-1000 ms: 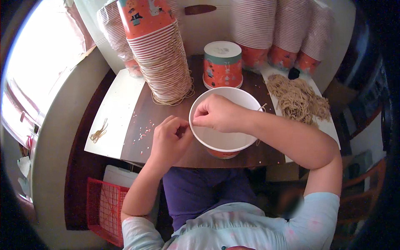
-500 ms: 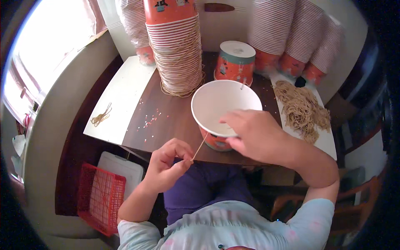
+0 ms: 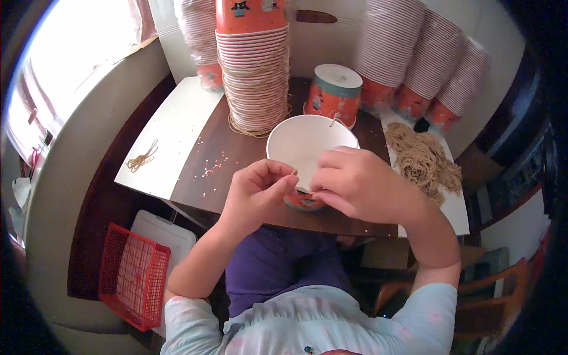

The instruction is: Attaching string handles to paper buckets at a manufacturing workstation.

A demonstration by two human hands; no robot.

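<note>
An orange paper bucket (image 3: pixel 299 142) with a white inside stands at the near table edge, its mouth tilted toward me. From a hole at its far right rim, a short loop of cord (image 3: pixel 336 121) pokes out. My left hand (image 3: pixel 255 192) is in front of the near rim, thumb and forefinger pinching a tan cord end (image 3: pixel 294 172). My right hand (image 3: pixel 364 184) is closed at the near right rim, its fingertips pressed together; what they grip there is hidden. Most of the bucket's outside is behind the hands.
A tall stack of corded buckets (image 3: pixel 253 83) stands behind, beside an upside-down bucket (image 3: pixel 334 94). Wrapped bucket stacks (image 3: pixel 390 47) line the back right. A tan cord pile (image 3: pixel 420 157) lies right; a few cords (image 3: pixel 142 157) and paper dots (image 3: pixel 213 168) lie left. A red basket (image 3: pixel 133 278) sits below.
My left hand has moved up and right to the bucket rim with the cord end. My right hand has drawn back from inside the bucket, its fingers now closed. The bucket has shifted slightly left.
</note>
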